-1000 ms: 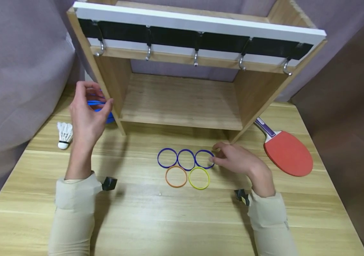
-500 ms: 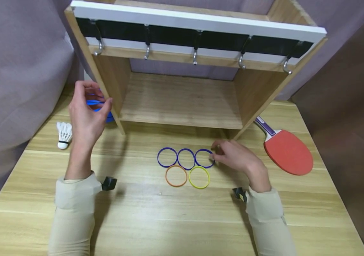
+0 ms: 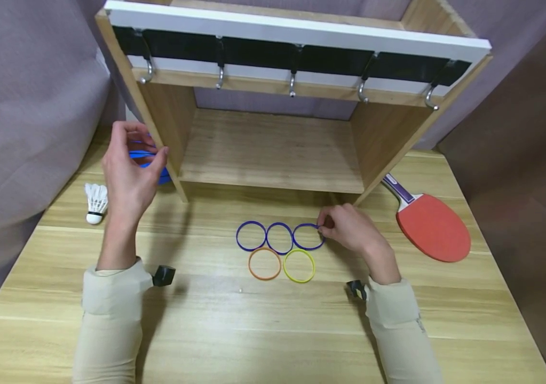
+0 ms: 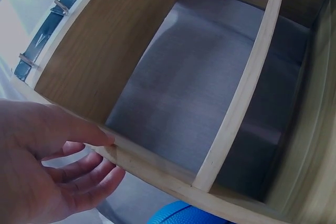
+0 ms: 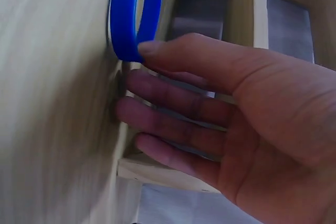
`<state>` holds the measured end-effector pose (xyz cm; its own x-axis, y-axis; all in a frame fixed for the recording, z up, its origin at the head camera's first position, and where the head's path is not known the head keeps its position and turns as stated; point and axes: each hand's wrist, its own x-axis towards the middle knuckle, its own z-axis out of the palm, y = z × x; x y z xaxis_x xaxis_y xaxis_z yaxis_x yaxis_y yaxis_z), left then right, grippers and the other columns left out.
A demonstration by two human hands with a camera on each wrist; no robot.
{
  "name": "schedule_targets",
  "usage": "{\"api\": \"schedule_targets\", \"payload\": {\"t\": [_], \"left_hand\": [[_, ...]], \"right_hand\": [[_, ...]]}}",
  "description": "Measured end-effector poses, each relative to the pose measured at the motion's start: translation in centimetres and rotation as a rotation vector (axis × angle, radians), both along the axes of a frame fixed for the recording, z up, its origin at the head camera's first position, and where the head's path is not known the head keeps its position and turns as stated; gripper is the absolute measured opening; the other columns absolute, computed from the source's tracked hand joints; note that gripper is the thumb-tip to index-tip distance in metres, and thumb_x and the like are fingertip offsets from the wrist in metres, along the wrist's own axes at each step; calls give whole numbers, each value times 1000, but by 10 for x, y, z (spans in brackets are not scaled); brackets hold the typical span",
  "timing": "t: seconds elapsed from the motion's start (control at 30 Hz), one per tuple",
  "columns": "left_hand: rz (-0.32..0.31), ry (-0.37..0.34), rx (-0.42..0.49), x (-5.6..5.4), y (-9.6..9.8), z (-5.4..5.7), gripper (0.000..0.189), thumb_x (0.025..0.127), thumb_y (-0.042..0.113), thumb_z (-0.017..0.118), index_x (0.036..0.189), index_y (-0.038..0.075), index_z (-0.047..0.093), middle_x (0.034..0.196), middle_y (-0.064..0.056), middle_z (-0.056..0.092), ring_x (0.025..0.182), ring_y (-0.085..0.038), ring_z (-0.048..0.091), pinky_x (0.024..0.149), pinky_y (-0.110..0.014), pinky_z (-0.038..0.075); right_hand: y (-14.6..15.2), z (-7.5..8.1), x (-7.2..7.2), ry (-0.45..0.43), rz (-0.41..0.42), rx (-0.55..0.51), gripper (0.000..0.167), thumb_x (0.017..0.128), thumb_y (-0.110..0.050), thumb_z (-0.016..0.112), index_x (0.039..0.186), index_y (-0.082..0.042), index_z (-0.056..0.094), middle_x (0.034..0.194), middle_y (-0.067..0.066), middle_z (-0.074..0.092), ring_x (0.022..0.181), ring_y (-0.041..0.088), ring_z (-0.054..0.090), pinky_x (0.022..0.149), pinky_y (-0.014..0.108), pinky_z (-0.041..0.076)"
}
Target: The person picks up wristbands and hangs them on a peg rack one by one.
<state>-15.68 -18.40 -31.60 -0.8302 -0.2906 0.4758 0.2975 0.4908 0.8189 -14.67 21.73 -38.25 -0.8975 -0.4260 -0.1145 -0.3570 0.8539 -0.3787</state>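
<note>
My left hand [image 3: 128, 170] grips the left side panel [image 4: 157, 170] of a wooden shelf [image 3: 273, 152], thumb on its front edge, other fingers along the outside. With thumb and fingertips, my right hand [image 3: 349, 229] pinches the right end of a blue silicone wristband [image 5: 125, 24], which stands on its edge in the right wrist view. This band is the rightmost of three blue ones in a row on the table. Below the row lie an orange wristband [image 3: 264, 279] and a yellow wristband [image 3: 299, 282], forming a five-ring pattern's lower line.
Several metal hooks [image 3: 292, 85] hang from the shelf's top rail. A shuttlecock [image 3: 96, 204] lies at the left, and a red table tennis bat [image 3: 433, 229] at the right. Something blue and textured, like a ball [image 4: 184, 214], sits outside the shelf's left side.
My right hand has shifted slightly left and away from me, its fingers closing on the right blue band, whose right end has moved a little to the right. The left hand stays put.
</note>
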Motion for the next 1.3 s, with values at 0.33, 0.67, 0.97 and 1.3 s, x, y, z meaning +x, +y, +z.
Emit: {"api": "schedule_targets", "payload": {"t": [0.33,0.67,0.97,1.3], "left_hand": [[4,-10,-8,1,0,1,44,83,1,75,120,1,52,99,-7,60,86,-13,61,72,-17,55],[5,-6,-8,1,-1,0,43,83,0,75,119,0,52,99,-9,60,85,-13,60,72,-16,54],[-9,6,5,2,2,2,42,82,1,75,117,-1,52,96,-7,59,83,-12,60,70,-15,54],[-15,27,17,2,2,3,40,82,-1,74,116,-1,52,95,-5,59,82,-13,61,70,-17,55]], "right_hand": [[-1,17,5,65,55,-198,9,83,-9,78,89,-13,72,82,-7,69,76,9,65,68,28,58],[-7,30,13,52,100,-228,11,82,-8,79,89,-14,74,83,-8,69,77,9,65,67,27,57],[-41,54,34,159,162,-390,11,84,-11,79,90,-18,74,82,-10,69,70,5,62,60,25,55],[-148,94,25,-106,220,-1156,13,85,-7,77,98,-7,74,90,9,72,76,32,69,67,43,61]]}}
